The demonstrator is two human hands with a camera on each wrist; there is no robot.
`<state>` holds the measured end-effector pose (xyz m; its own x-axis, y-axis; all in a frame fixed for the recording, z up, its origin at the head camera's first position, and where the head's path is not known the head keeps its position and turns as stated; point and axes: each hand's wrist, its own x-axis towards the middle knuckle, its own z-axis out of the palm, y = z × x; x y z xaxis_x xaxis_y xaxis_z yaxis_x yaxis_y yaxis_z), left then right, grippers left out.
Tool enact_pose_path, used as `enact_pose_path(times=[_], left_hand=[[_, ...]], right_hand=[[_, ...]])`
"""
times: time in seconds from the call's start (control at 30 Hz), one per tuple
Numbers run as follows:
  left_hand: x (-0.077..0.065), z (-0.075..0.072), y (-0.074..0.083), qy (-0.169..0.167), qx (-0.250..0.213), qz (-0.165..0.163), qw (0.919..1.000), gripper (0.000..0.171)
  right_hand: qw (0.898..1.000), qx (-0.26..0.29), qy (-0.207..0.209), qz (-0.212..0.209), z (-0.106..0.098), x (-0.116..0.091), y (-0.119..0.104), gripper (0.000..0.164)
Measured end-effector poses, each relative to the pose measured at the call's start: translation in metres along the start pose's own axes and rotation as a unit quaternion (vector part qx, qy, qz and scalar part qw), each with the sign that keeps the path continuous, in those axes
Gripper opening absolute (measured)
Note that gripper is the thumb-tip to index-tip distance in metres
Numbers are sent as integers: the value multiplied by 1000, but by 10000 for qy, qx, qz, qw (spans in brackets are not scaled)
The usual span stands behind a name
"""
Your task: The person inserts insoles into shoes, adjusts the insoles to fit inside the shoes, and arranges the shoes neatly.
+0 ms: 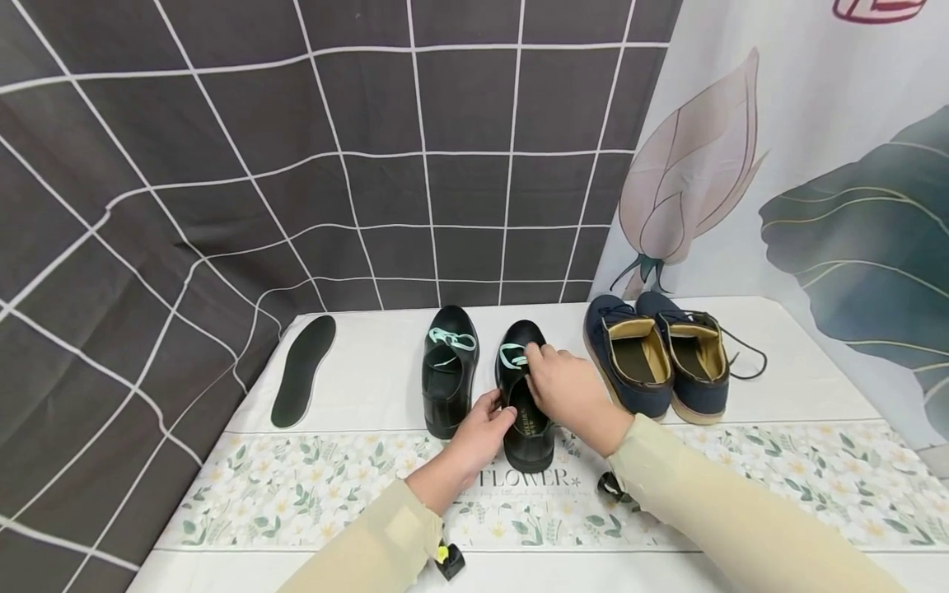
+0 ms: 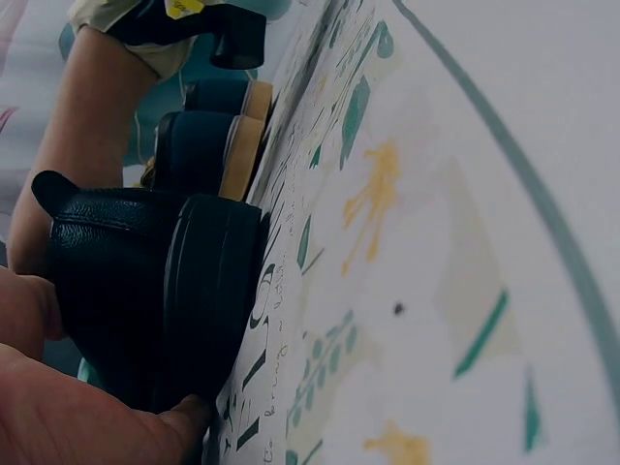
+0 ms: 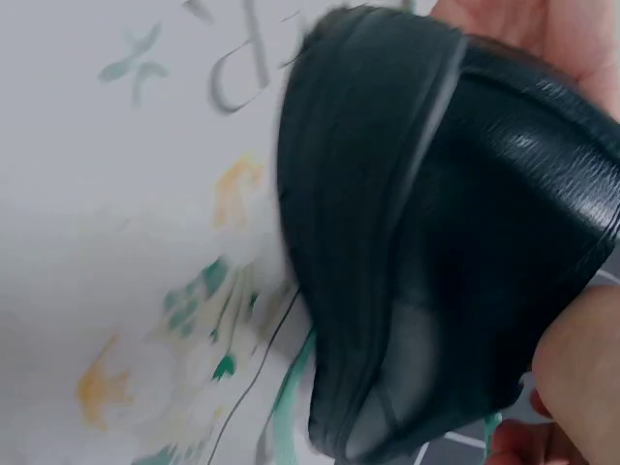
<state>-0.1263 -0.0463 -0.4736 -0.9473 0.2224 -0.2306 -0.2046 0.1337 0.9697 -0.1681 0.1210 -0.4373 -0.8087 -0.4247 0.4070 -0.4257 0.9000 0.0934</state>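
Note:
A black leather shoe (image 1: 528, 449) with mint laces stands on the patterned cloth, heel towards me. My left hand (image 1: 482, 432) grips its left side, thumb near the opening's edge. In the left wrist view, the fingers (image 2: 189, 417) touch the shoe low by its sole. My right hand (image 1: 567, 387) reaches over the opening from the right, its curled fingers holding the upper beside the mint lace (image 1: 511, 356). What exactly those fingertips pinch is partly hidden. In the right wrist view, the shoe's heel (image 3: 378, 213) fills the middle. Lettering shows on the insole (image 1: 528, 418) inside.
To the left stands a matching black shoe (image 1: 448, 408) with a mint bow. A loose dark insole (image 1: 302, 371) lies farther left. Two navy shoes (image 1: 652, 402) sit close on the right, a dark lace (image 1: 759, 362) trailing from one. A dark checked cloth (image 1: 371, 189) hangs behind.

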Motion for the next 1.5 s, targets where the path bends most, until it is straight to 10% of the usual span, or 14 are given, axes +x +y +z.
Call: enact_pose_path(times=[0.43, 0.73, 1.07, 1.5], left_hand=[[-1, 0, 1, -37, -104, -7, 9999, 60], [-1, -1, -1, -5, -125, 35, 9999, 60], [-2, -3, -5, -107, -357, -137, 9992, 63], [-54, -29, 15, -852, 286, -132, 9959, 53]], right_hand=[[9922, 802, -669, 680, 5, -6, 8, 33], [9631, 1826, -1611, 1143, 4, -2, 15, 49], [9581, 2021, -1600, 1247, 11, -4, 17, 52], [9575, 2151, -1513, 1181, 16, -5, 21, 52]])
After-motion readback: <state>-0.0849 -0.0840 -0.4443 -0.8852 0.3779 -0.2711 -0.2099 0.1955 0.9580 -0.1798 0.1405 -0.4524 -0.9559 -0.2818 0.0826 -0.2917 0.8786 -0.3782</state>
